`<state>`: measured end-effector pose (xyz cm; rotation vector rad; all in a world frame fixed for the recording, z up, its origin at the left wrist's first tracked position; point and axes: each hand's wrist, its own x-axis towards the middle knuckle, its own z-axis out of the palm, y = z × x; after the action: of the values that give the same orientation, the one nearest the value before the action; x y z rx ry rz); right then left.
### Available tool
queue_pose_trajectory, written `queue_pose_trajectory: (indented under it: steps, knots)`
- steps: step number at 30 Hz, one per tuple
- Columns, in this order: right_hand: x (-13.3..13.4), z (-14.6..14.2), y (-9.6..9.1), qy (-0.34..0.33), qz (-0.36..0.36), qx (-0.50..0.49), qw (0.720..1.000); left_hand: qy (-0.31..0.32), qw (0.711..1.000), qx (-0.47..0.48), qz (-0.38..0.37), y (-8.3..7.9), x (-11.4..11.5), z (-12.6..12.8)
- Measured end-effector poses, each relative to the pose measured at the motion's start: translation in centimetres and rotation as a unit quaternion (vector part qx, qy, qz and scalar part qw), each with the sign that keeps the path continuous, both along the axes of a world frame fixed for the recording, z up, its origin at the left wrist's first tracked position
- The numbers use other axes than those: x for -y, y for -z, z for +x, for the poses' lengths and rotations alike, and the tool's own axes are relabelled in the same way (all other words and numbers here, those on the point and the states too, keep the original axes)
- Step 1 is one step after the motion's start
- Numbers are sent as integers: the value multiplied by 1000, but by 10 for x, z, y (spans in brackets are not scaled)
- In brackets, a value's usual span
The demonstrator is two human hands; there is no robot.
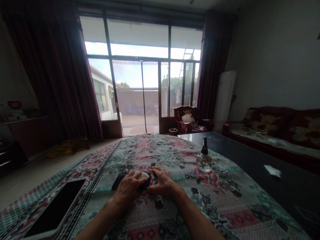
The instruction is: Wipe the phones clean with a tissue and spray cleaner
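My left hand (pixel 128 188) and my right hand (pixel 163 182) rest side by side on a floral cloth (pixel 175 156) spread over a table. Both press down on a small dark flat object (pixel 118 180) with a white piece (pixel 144 174) showing between them. The left hand's fingers curl over the dark object and the white piece. The right hand's fingers bend down onto the object's right end. What the object is I cannot make out.
A phone or tablet with a dark screen (pixel 56 208) lies at the left. A small glass bottle with a dark top (pixel 204 156) stands to the right. Further right is a dark glass table (pixel 262 166), then a red sofa (pixel 282 126). Glass doors (pixel 142 96) are ahead.
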<state>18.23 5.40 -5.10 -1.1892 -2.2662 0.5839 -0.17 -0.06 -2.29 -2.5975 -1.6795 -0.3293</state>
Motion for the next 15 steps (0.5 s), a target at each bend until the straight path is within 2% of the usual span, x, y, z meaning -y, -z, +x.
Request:
queue_pose_trajectory:
  steps: [8, 11, 15]
  knots:
    - [-2, -1, 0, -3, 0, 6, 1000, 32, 999, -17, -20, -4, 23, -15]
    - [-1, -1, -1, 4, -4, 6, 1000, 40, 999, -11, -17, -7, 17, -17]
    - [1, -1, -2, 5, 0, 4, 1000, 9, 1000, -10, -15, -5, -4, -12]
